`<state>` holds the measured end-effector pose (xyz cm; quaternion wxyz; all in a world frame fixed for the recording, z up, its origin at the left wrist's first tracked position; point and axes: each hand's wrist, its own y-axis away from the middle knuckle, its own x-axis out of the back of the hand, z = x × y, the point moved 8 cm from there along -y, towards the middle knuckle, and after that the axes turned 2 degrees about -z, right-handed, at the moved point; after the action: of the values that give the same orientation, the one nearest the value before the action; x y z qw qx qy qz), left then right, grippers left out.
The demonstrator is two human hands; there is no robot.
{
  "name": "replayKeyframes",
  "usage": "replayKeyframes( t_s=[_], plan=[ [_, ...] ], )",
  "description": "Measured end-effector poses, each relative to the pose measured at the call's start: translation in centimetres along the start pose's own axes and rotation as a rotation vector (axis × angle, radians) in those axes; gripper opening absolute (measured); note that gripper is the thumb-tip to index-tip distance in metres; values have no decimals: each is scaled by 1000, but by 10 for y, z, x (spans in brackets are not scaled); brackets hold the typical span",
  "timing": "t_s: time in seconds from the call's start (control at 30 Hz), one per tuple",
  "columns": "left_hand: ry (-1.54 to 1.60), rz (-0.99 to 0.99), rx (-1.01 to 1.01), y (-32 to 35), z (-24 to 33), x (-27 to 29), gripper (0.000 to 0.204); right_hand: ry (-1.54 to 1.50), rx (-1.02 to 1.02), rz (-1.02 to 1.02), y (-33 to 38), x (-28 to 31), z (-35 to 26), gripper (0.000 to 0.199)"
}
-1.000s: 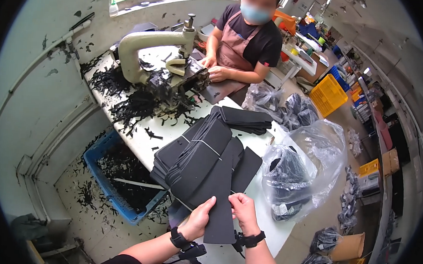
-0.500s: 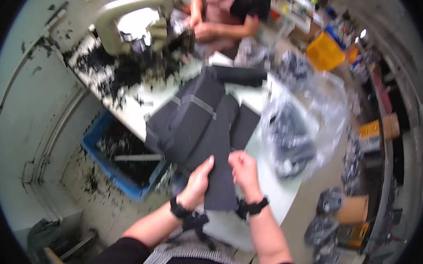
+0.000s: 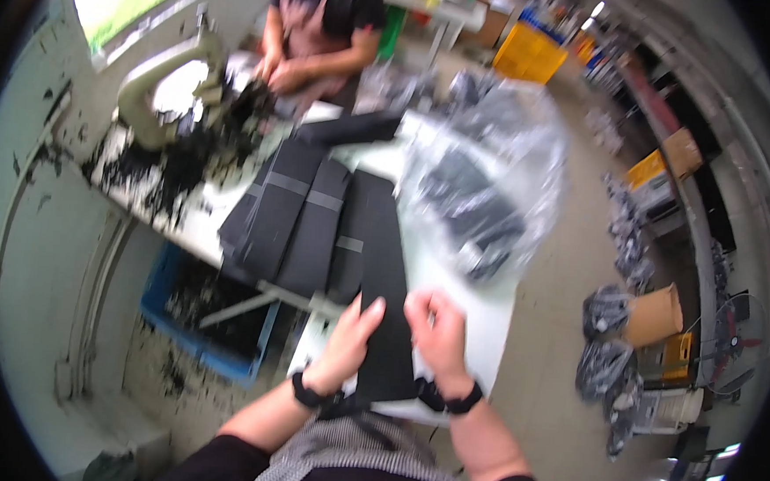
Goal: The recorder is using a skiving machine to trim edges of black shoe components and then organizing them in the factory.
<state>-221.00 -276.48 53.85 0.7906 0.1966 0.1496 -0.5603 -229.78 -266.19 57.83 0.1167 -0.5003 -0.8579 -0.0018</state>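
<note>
A long black flat strip (image 3: 387,258) of sheet material lies lengthwise toward me over the near part of the white table (image 3: 466,320). My left hand (image 3: 343,344) grips its left edge, thumb on top and fingers hidden underneath. Close by the strip's right edge is my right hand (image 3: 437,334), its fingers curled in; whatever they may hold is too small to make out. Bundles of similar black strips (image 3: 282,217), wrapped with grey bands, are stacked left of the strip. Another dark bundle (image 3: 348,130) lies crosswise behind them.
A clear plastic bag (image 3: 539,175) with dark contents sits on the table's right. Black scraps cover the far left around a pale machine (image 3: 138,102). Beyond it is a co-worker (image 3: 317,47). Below left stands a blue bin (image 3: 154,292); bags and a cardboard box (image 3: 654,314) line the right.
My view has turned, so the bundles, bag and co-worker appear farther left. The strip now lies straighter toward me. Both hands stay beside it, the right one still curled.
</note>
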Motion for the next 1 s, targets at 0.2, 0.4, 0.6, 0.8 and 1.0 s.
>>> replayKeyframes(
  t_s=[0.2,0.4,0.6,0.8,1.0],
  plan=[
    [216,-149,245,24,-59,-103,27,53,31,151,74,104,8,12],
    [130,-325,355,60,-125,-230,29,-67,-80,364,170,229,31,12],
    [125,-589,453,123,-168,-320,29,10,-40,547,278,305,26,13],
    [95,-702,478,157,-212,-395,32,189,29,704,345,376,12,12],
    [107,-1026,535,195,-223,-465,33,284,93,886,404,426,-33,17]
  ],
)
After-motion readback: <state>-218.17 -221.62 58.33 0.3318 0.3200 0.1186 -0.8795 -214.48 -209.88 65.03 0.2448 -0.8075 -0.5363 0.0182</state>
